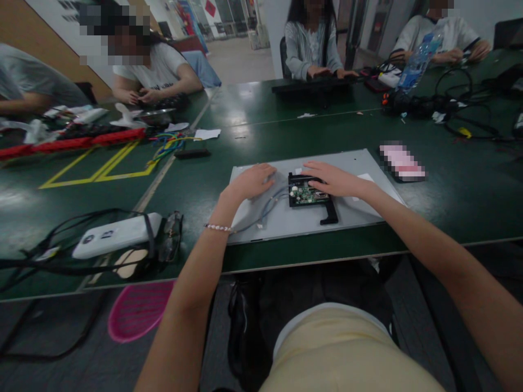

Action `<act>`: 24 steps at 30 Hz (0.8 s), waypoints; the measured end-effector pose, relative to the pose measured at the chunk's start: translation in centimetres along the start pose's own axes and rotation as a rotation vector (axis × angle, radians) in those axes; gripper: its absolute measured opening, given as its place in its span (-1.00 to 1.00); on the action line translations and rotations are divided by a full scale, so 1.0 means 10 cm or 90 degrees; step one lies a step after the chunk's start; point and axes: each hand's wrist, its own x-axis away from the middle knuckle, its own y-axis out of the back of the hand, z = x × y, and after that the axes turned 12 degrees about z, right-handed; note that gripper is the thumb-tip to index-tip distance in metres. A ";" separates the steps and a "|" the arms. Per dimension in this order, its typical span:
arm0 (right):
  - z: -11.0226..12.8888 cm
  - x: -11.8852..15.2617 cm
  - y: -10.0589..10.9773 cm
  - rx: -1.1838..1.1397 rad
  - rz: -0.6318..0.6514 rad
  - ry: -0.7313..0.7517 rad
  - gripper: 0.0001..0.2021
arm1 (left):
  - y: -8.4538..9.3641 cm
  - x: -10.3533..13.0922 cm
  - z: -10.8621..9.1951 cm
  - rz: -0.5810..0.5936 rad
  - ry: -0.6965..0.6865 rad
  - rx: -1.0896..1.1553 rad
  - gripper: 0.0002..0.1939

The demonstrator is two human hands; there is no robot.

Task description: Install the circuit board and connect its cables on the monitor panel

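Observation:
A light grey flat panel [273, 223] lies on the green table near its front edge. On it sits a black bracket [330, 212] around a green circuit board [304, 196], with thin grey wires [272, 202] running off to the left. My left hand [255, 181] rests over the panel's upper left part, fingers apart and holding nothing. Reaching in from the right, my right hand [329, 178] lies over the board and the upper bracket with its fingers spread.
To the right of the panel lies a pink phone [402, 161]. A white device [118, 235], black cables and glasses [171, 237] are at the left. Further back stand a keyboard [314, 86] and a bottle [414, 65]. Several people sit across the table. A pink basket [139, 313] is below.

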 end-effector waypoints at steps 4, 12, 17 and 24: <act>0.05 -0.02 0.04 -0.036 0.010 0.015 -0.55 | 0.00 -0.01 0.00 0.001 0.000 0.000 -0.55; 0.09 -0.06 0.01 -0.040 0.066 -0.001 -0.50 | 0.00 -0.03 0.00 0.005 0.003 0.016 -0.53; 0.13 -0.08 0.00 -0.006 0.073 -0.011 -0.49 | 0.00 -0.03 0.00 0.008 0.001 0.010 -0.52; 0.14 -0.08 -0.03 0.011 0.070 -0.042 -0.50 | 0.02 -0.02 -0.03 0.011 0.004 0.010 -0.52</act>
